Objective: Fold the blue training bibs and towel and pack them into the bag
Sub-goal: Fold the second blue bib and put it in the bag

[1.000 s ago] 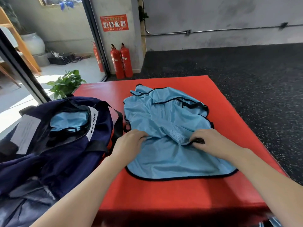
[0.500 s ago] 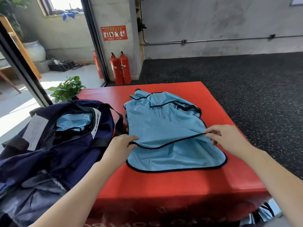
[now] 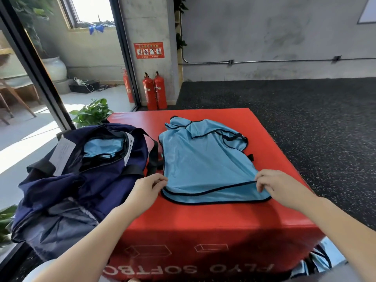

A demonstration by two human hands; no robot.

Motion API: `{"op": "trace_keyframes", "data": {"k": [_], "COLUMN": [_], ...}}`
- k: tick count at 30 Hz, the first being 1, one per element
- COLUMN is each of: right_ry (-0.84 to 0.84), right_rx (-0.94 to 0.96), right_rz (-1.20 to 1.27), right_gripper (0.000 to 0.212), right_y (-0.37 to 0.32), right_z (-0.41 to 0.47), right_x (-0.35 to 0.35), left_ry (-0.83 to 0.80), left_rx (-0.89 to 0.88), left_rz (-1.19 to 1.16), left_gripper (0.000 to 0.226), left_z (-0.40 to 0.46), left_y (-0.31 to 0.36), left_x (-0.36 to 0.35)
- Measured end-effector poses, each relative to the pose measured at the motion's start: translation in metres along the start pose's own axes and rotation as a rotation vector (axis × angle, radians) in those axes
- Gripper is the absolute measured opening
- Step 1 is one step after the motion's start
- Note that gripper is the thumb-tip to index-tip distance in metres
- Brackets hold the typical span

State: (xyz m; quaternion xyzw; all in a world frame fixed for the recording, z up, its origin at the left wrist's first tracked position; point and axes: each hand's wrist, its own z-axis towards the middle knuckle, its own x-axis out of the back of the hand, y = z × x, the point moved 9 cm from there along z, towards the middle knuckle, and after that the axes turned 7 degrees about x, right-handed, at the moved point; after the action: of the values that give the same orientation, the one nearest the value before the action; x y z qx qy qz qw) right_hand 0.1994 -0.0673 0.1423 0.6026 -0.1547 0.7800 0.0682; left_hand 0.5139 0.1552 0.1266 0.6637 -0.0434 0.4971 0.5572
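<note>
A light blue training bib (image 3: pixel 203 159) with black trim lies spread on the red soft box (image 3: pixel 203 220). My left hand (image 3: pixel 147 190) pinches the top layer's hem at its near left corner. My right hand (image 3: pixel 278 185) pinches the same hem at the near right corner, lifting it slightly off the lower layer. The navy bag (image 3: pixel 81 180) sits open on the box's left side, touching the bib's left edge. A folded blue bib (image 3: pixel 103 144) shows inside its opening.
More blue bib fabric (image 3: pixel 317 259) hangs low at the box's right front corner. A potted plant (image 3: pixel 92 112) stands behind the bag. Two red fire extinguishers (image 3: pixel 154 90) stand by the pillar. Dark rubber floor (image 3: pixel 305 119) spreads to the right.
Both hands have drawn the bib's top hem toward me, smoothing out the bunched fabric in the middle. The view has tilted upward.
</note>
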Motion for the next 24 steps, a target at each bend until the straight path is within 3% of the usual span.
{"op": "trace_keyframes", "data": {"k": [4,7,11,14,17,20,24], "right_ry": [-0.048,-0.081,-0.167,-0.181,-0.134,-0.131,-0.100], "right_rx": [0.058,0.067,0.025,0.062,0.101,0.104,-0.024], "right_rz": [-0.070,-0.061,-0.090,-0.144,-0.165,-0.147,0.039], "right_gripper": [0.034,0.019,0.046,0.048,0.035,0.029,0.004], "right_y": [-0.003,-0.010,-0.009,-0.012,-0.013,-0.012,-0.005], "right_z": [-0.006,-0.011,-0.016,-0.016,-0.015,-0.012,-0.012], "right_x": [-0.011,-0.013,-0.020,-0.025,-0.026,-0.028,-0.023], "left_ry": [0.000,0.052,0.025,-0.115,-0.184,-0.147,-0.116], "left_rx": [-0.073,-0.233,-0.390,-0.494,-0.487,-0.440,-0.399], "left_rz": [0.132,0.294,0.176,0.186,0.244,0.297,0.446], "left_gripper": [0.007,0.011,0.013,0.013,0.022,0.040,0.058], "left_z": [-0.002,-0.005,-0.021,-0.036,-0.038,-0.034,-0.034], "left_y": [0.004,0.012,0.039,0.054,0.055,0.055,0.067], "left_x": [-0.004,-0.006,-0.020,-0.049,-0.066,-0.068,-0.074]}}
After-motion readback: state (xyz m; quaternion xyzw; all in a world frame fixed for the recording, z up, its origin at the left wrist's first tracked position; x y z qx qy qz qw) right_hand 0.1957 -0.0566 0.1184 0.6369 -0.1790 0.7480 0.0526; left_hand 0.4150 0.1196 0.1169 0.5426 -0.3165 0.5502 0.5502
